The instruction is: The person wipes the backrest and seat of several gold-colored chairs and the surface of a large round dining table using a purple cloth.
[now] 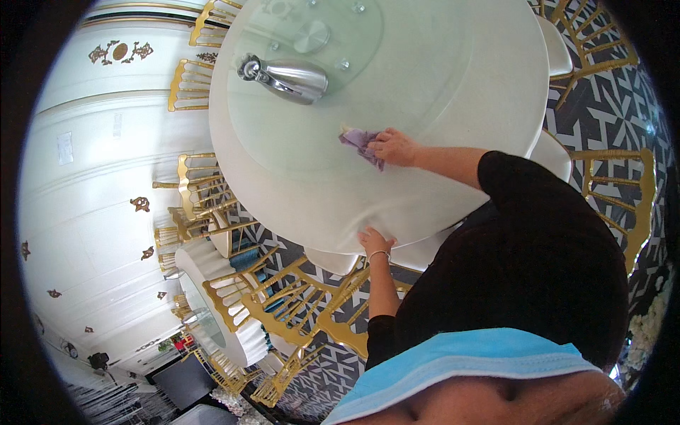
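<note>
My right hand presses a crumpled purple cloth against the glass turntable, close to its near edge. At the near rim of the round table, my left hand rests on the white tablecloth, thumb apart from the fingers. The fabric is creased just beyond those fingertips. A bracelet circles the left wrist. Farther back on the glass stands a shiny steel vacuum jug, its handle facing me.
Gold chairs with white seats ring the table, among them a chair at right and a chair at near left. A second round table stands lower left. The floor has a dark geometric pattern. A white wall runs along the left.
</note>
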`<action>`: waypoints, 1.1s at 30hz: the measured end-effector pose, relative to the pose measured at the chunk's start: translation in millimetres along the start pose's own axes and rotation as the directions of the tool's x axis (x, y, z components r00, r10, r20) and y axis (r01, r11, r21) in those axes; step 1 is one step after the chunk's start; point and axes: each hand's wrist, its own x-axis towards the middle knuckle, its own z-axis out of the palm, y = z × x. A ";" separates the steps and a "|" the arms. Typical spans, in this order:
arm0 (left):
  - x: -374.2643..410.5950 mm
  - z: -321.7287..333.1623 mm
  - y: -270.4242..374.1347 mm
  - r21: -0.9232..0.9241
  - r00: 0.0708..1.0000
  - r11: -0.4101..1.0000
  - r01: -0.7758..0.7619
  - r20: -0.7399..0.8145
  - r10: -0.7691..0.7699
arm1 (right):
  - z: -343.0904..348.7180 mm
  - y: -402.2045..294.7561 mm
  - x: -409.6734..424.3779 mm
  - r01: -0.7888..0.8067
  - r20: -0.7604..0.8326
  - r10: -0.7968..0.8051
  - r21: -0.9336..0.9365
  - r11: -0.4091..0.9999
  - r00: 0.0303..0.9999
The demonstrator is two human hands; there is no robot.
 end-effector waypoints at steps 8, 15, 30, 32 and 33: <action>2.7 5.7 -0.8 0.028 0.999 0.999 -0.039 0.000 0.039 | -88.5 208.0 -58.1 -0.455 -0.179 0.418 -0.322 0.830 0.890; 2.9 0.8 4.5 -0.032 1.000 0.999 0.030 0.005 -0.030 | -113.2 271.0 -96.9 -0.911 -0.282 0.894 0.122 0.394 0.349; 16.6 10.4 -3.3 0.167 0.997 0.983 -0.072 0.036 0.067 | -83.2 221.3 -103.2 -0.856 -0.201 0.949 0.416 0.307 0.243; 14.6 8.6 -6.0 0.146 0.996 0.986 -0.081 0.043 0.075 | -81.4 197.1 -101.2 -0.850 -0.113 0.970 0.467 0.244 0.216; 15.2 7.0 -4.0 0.135 0.996 0.987 -0.089 0.045 0.083 | -76.6 185.6 -103.0 -0.851 -0.108 0.969 0.464 0.248 0.224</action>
